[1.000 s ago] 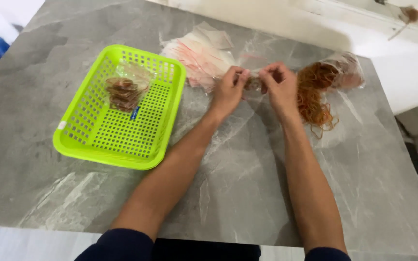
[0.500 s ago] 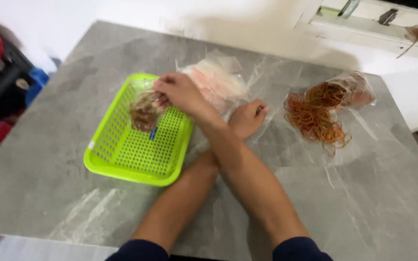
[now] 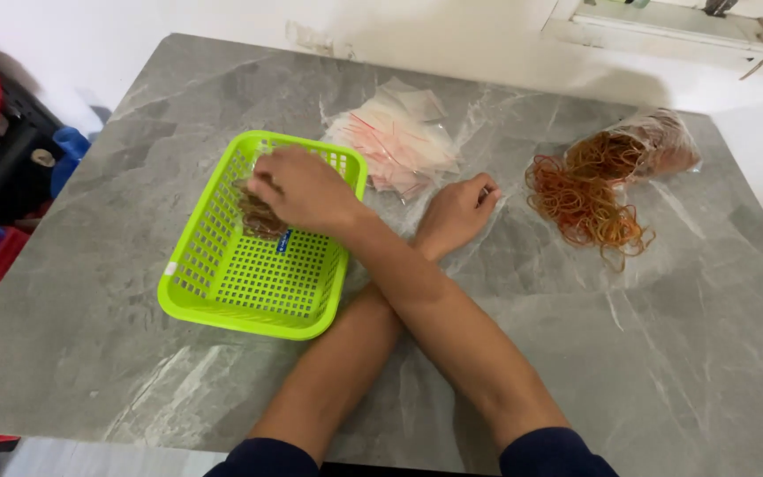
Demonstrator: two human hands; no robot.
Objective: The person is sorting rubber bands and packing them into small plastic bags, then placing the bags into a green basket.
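right hand [image 3: 306, 187]: grip on small bag [image 3: 258, 215] in green basket [image 3: 222, 300] | left hand [image 3: 457, 212]: grip closed | near: rubber bands [image 3: 585, 199]

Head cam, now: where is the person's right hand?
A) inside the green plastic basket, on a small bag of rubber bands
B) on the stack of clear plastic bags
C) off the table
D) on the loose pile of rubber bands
A: the right hand, crossed over the left forearm, sits in the lime-green perforated plastic basket on a small clear bag of brown rubber bands.
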